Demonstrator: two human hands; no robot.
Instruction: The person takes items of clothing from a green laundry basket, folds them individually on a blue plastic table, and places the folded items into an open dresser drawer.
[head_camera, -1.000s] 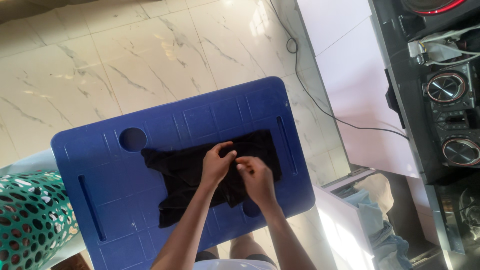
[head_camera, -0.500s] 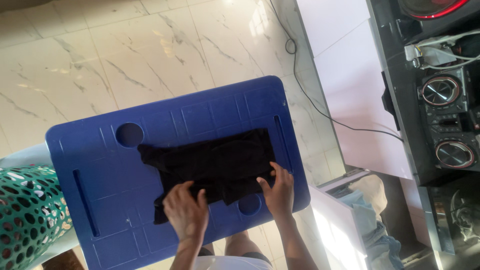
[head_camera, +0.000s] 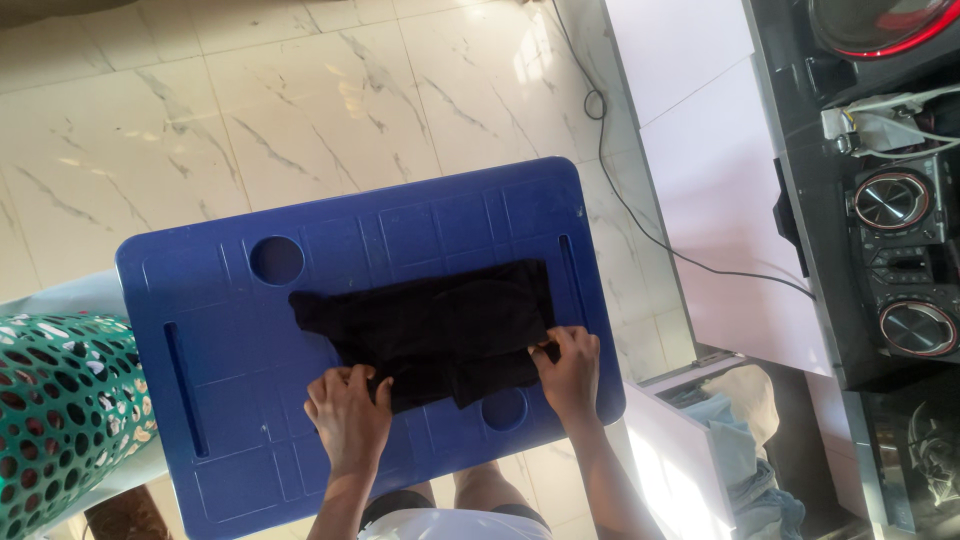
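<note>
My fingertips are tucked under the black cloth (head_camera: 440, 325). Left of my hands, the green basket (head_camera: 55, 420) is cut off.

Left hand (head_camera: 347, 413): palm down, fingers curled, thumb and forefinger pinched together at the far right of the hand.
Right hand (head_camera: 569, 366): palm down, knuckles raised, fingertips (head_camera: 548, 350) closed in a pinch toward the left.
Forearms: both bare, rising from the near edge, angled slightly apart.
Spacing: hands well apart, roughly level.

matt black cloth (head_camera: 440, 325) on smooth blue plastic table (head_camera: 230, 330); glossy marble floor tiles (head_camera: 250, 110).
</note>
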